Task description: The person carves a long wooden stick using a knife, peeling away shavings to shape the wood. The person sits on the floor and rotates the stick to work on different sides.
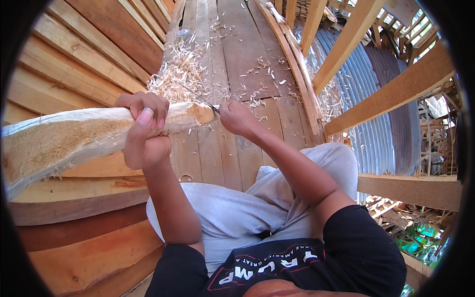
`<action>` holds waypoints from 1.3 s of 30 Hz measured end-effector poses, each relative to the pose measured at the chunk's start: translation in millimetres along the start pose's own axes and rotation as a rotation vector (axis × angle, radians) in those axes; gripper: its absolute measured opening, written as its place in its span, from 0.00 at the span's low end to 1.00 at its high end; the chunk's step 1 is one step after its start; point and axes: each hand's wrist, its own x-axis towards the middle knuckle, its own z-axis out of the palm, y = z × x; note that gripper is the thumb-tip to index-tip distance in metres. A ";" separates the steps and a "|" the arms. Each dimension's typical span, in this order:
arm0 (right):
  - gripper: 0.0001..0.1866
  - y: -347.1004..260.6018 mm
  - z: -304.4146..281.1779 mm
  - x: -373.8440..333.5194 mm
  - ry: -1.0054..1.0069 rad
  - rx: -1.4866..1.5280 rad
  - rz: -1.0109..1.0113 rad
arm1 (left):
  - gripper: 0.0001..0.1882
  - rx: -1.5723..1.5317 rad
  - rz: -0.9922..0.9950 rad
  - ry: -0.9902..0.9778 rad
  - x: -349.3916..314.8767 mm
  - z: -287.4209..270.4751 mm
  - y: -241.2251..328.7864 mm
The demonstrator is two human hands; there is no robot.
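My left hand (142, 141) is wrapped round a thick, pale, debarked wooden pole (74, 138), close to its end. The pole runs out of view at the left, and its near-right end is cut to a rough taper. In my closed right hand (236, 118) is a knife (193, 94). Its thin dark blade points up and left, just beyond the pole's tapered end, with the handle hidden in my fist. Whether the blade touches the wood I cannot tell.
Curled wood shavings (180, 72) are heaped on the plank floor (237, 49). A wall of stacked boards (89, 54) rises on the left. Wooden railing posts (391, 94) stand at the right, beyond a long strip of timber (292, 64). Corrugated metal sheets (368, 119) lie outside the railing.
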 end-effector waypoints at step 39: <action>0.27 -1.6 -12.2 -9.1 -0.042 -0.107 0.020 | 0.11 -0.075 -0.002 -0.281 2.4 -33.5 2.5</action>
